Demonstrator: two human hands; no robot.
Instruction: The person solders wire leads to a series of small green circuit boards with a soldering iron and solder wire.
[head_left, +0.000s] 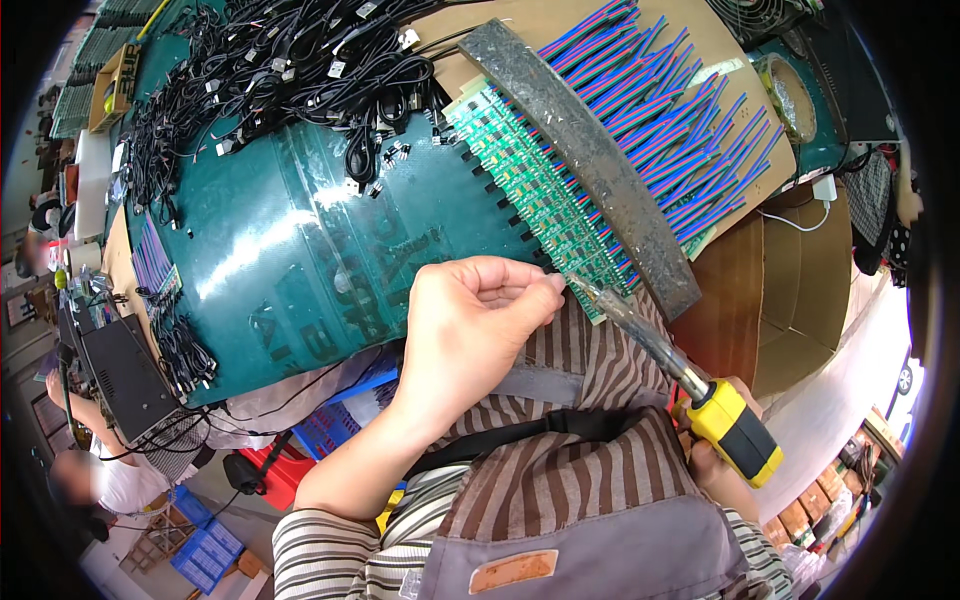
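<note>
My left hand [465, 320] is closed in a pinch at the near end of a row of green circuit boards [535, 185]; what lies between its fingertips is too small to make out. In my right hand [715, 465] is a soldering iron [665, 355] with a yellow and black handle, its tip close to my left fingertips at the last boards. Small black parts stick out along the boards' left edge. A dark metal bar [590, 150] lies across the striped blue, red and black wires [650, 110] that run from the boards' other side.
A heap of black cables [300, 70] covers the far left of the green mat [300, 240]. A tape roll [787, 98] and an open cardboard box [800, 290] are at the right. A black metal case [120, 375] stands left. Another person [120, 480] sits at lower left.
</note>
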